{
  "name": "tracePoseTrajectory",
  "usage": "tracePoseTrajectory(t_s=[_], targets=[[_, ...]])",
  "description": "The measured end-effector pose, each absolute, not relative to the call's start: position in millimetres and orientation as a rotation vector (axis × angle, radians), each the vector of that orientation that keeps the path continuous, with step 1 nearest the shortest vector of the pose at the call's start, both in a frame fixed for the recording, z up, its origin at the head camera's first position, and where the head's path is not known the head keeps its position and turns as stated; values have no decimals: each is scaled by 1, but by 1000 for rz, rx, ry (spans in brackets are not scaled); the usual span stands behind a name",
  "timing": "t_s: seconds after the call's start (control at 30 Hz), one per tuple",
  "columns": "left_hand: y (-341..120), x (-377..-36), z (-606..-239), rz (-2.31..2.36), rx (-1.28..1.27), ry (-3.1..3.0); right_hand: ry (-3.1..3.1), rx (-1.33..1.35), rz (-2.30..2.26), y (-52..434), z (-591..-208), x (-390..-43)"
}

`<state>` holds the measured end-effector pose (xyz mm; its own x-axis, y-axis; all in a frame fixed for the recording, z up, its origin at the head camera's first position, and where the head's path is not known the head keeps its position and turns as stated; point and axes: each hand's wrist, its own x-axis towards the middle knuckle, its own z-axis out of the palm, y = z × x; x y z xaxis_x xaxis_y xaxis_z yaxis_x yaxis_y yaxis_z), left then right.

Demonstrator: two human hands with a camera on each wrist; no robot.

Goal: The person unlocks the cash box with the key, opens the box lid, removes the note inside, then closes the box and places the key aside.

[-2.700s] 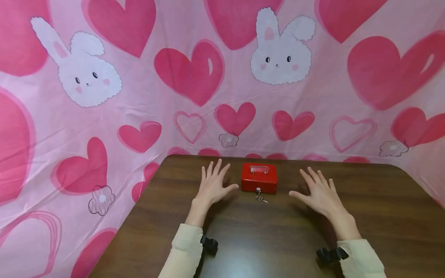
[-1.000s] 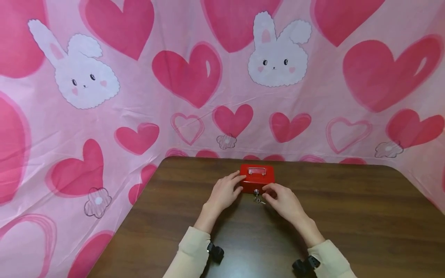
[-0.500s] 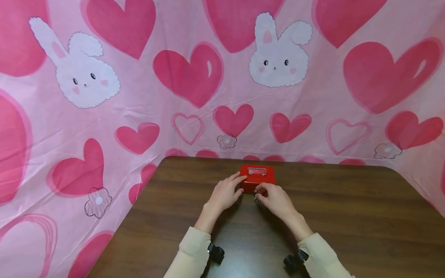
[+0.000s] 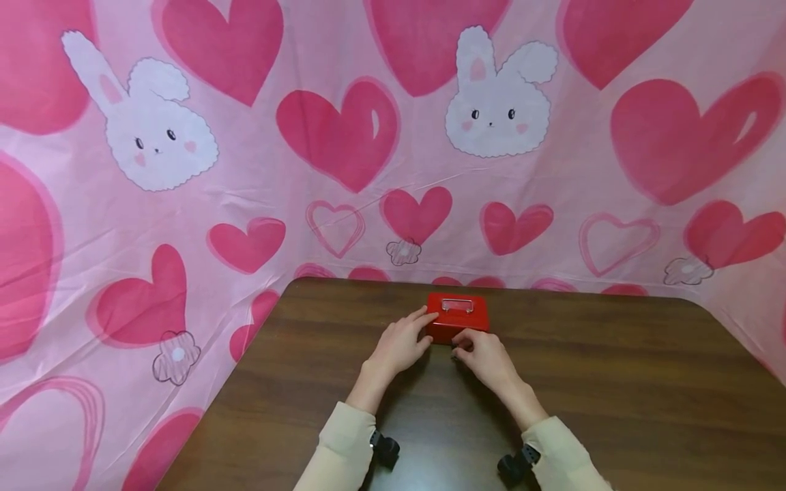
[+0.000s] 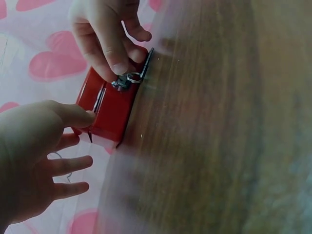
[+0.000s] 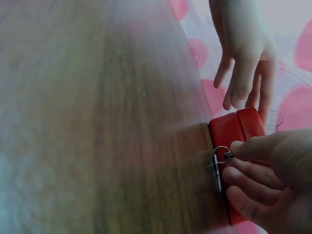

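Note:
A red metal cash box (image 4: 477,317) with a silver carry handle (image 4: 457,305) sits near the far edge of the table, lid down. My left hand (image 4: 396,346) rests against its left end, the index finger reaching onto the lid and the thumb at the front corner. At the front lock, my right hand (image 4: 489,359) pinches a small key (image 6: 228,155) between thumb and index finger. A ring (image 5: 134,77) hangs from it with a second key (image 5: 147,61) dangling. In the head view the right fingers mostly hide the lock and keys.
The dark wood-grain table (image 4: 614,382) spreads out around the box. Behind it hangs a pink cloth (image 4: 424,167) with hearts and rabbits. Each wrist wears a black camera (image 4: 385,450) by a cream sleeve (image 4: 340,447).
Both hands have come inward from either side to the box. The left has settled on its left end, while the right has moved left to the lock and taken hold of the key.

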<state>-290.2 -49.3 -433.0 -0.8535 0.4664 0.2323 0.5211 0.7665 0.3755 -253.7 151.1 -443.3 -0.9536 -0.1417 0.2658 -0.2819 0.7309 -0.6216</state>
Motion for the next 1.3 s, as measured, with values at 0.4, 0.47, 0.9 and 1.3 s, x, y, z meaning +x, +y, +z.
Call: tracePoseTrajectory(t_s=[0.4, 0.47, 0.9, 1.3], targets=[[-50, -291, -432, -705, -801, -2847, -2714, 186, 1208, 152, -447, -256], [-50, -291, -433, -711, -798, -2854, -2711, 150, 1245, 152, -448, -256], [-49, -290, -431, -731, -810, -2843, -2648, 26, 1373, 152, -452, -253], [-49, -290, -431, -759, -783, -2851, -2678, -23, 1353, 153, -451, -254]])
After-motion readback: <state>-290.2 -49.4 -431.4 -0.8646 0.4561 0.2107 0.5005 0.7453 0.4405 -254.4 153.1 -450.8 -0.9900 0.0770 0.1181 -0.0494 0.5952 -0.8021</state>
